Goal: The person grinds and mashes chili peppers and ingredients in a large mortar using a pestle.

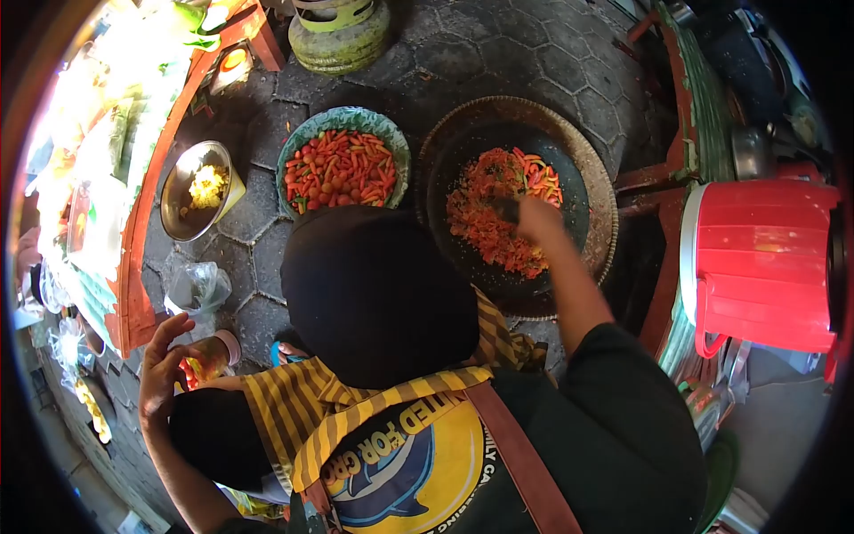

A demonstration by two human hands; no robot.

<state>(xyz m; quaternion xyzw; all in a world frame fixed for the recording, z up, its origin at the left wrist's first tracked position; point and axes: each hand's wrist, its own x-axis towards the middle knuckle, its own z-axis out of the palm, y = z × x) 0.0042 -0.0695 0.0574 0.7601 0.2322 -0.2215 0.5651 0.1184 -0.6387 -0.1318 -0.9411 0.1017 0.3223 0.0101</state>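
My right hand (pixel 538 221) is closed round a dark pestle (pixel 505 209) in a wide, dark mortar (pixel 572 214). Crushed red chili (pixel 485 233) lies under and beside the pestle, with whole red and orange chilies (pixel 539 178) at the upper right. My left hand (pixel 165 360) is raised at the left, fingers apart and slightly curled, holding nothing. Just right of it, a clear container with red contents (pixel 206 358) lies tilted. A green patterned bowl (pixel 400 147) holds chilies and small round red fruits. My dark-clothed knee (pixel 378 294) rises before the bowls.
A metal bowl (pixel 178 169) with yellow food stands at the left, near a plastic bag (pixel 200 289) and red wooden frame (pixel 147 227). The mortar sits in a woven tray (pixel 600 169). A green gas cylinder (pixel 338 40) is at the top, a red cooler (pixel 765 258) at the right.
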